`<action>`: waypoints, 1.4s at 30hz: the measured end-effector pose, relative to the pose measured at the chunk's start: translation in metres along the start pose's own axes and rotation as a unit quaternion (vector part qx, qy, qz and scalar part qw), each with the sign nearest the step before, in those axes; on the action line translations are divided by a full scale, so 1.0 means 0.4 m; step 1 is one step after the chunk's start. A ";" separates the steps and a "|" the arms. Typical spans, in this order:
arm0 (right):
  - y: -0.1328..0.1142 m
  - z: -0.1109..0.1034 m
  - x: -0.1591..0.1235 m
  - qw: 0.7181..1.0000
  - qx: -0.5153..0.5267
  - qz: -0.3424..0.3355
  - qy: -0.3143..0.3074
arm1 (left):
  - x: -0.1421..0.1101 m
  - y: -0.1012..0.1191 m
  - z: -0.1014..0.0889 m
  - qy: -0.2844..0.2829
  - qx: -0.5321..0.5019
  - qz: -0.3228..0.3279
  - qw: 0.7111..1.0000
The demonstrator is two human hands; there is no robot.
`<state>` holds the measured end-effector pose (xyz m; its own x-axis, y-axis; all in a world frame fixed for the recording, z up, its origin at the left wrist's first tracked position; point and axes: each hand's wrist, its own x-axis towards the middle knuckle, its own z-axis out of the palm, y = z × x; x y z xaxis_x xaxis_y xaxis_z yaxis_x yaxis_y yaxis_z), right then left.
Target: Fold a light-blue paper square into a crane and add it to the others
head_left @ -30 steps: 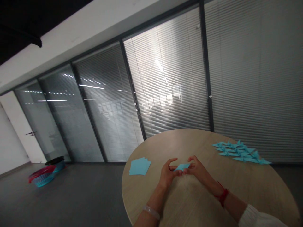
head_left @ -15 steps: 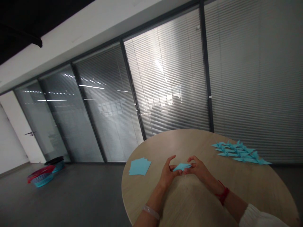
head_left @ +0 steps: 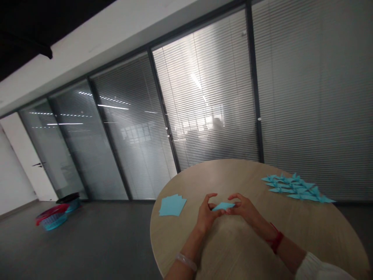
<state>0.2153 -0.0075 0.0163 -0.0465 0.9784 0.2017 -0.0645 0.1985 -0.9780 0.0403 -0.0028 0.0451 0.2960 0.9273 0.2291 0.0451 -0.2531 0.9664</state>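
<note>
Left hand (head_left: 207, 214) and right hand (head_left: 244, 208) are half-closed, flimsy folded blue paper (head_left: 223, 206) pinched at its ends, best held there, with blue sheets (head_left: 172, 205) placed at 10 o'clock

The left hand (head_left: 207, 214) can pass low over the table (head_left: 320, 233) to the paper stack (head_left: 172, 205), and the right hand (head_left: 243, 208) to the folded cranes (head_left: 297, 188), which lie low and block that side.
</note>
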 end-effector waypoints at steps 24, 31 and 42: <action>-0.030 0.004 -0.019 0.913 -0.323 -0.251 0.009 | 0.006 -0.035 -0.005 -0.010 0.110 0.031 0.993; -0.024 0.008 -0.020 0.896 -0.354 -0.266 0.020 | 0.015 -0.035 -0.008 -0.039 0.023 -0.015 0.999; -0.036 0.009 -0.029 0.830 -0.451 -0.329 0.008 | 0.009 -0.030 -0.006 -0.050 0.044 -0.028 0.997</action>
<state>0.2132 -0.0218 0.0282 -0.2835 0.6402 0.7140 0.7017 0.6460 -0.3006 0.0386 0.0043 0.0345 0.3847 0.9094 0.1582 0.1463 -0.2293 0.9623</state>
